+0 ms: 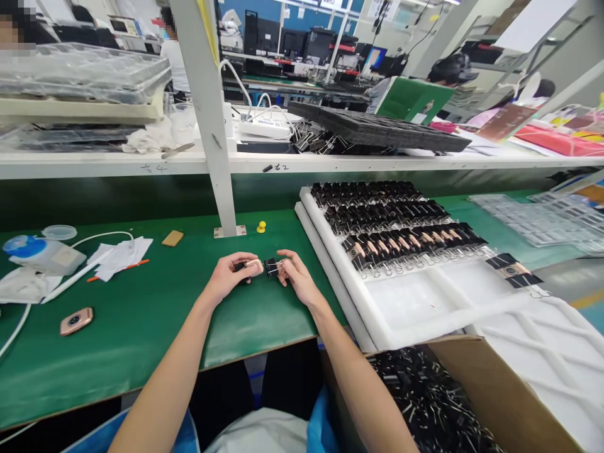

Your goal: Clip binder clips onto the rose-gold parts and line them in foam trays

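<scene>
My left hand (225, 274) is closed around a rose-gold watch case (255, 268). A black part shows at the case's left side, partly hidden by my fingers. Pinched in my right hand (297, 277) is a black binder clip (272, 267) by its wire handles, close to the right end of the case. Whether clip and case touch, I cannot tell. Another rose-gold watch case (76, 321) lies on the green mat at the left. To the right, a white foam tray (391, 318) bears rows of watch cases with black binder clips (377, 211) on them.
One clipped case (514, 270) rests at the tray's right edge. A cardboard box (507, 393) of loose binder clips stands by my right forearm. A white post (202, 107) rises from the bench (155, 352) under a shelf. A blue-capped bottle (44, 255) and papers lie left.
</scene>
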Available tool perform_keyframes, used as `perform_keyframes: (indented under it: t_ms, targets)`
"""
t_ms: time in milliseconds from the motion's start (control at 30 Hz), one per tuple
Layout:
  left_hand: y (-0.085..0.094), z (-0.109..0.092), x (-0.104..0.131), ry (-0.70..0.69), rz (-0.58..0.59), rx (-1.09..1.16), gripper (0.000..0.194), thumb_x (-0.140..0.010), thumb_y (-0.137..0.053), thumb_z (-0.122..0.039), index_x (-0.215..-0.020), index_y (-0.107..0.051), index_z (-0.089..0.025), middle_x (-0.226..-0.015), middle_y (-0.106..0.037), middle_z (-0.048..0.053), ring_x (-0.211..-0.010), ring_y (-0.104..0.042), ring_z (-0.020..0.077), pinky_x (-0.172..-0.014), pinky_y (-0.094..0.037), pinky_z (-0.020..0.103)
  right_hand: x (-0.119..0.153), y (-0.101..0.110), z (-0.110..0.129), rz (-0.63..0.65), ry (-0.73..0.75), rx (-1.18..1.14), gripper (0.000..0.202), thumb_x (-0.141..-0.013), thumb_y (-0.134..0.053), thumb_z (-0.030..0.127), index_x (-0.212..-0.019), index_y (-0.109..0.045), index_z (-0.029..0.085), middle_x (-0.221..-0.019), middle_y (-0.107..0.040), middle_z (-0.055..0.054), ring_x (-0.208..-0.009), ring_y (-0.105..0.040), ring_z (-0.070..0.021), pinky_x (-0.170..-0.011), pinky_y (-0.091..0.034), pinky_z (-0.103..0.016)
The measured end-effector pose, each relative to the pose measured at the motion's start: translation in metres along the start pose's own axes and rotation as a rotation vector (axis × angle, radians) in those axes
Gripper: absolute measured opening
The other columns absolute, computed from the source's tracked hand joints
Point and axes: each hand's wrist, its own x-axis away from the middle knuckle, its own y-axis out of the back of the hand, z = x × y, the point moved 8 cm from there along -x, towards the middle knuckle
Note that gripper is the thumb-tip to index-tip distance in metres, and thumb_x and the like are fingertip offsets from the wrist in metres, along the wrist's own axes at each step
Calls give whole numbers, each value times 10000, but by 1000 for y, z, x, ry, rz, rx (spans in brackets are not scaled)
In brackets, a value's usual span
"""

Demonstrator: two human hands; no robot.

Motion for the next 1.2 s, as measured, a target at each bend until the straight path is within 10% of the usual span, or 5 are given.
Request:
perform_keyframes:
  t_ms: [267, 1200]
  targets:
    - [-10, 7, 2, 13, 152, -32, 459, -719, -881, -385, -1112, -764, -180, -1029, -744, 93, -831, -658, 209, -661, -563, 314, -1, 0, 2, -2, 18, 38, 484, -944, -587, 556, -1282, -468, 231, -774, -564, 43, -586, -503, -119, -544, -390, -280]
    - [-11, 6, 2, 35, 139, -112, 555, -726, -854, -454, -1203, -771, -183, -977, -764, 75, -676, -604, 154, -691, -537, 326, -1, -6, 6, -15, 69, 167, 539, -949, -569, 532, -1374, -441, 227, -742, -571, 56, -607, -548, -127, -599, -450, -299]
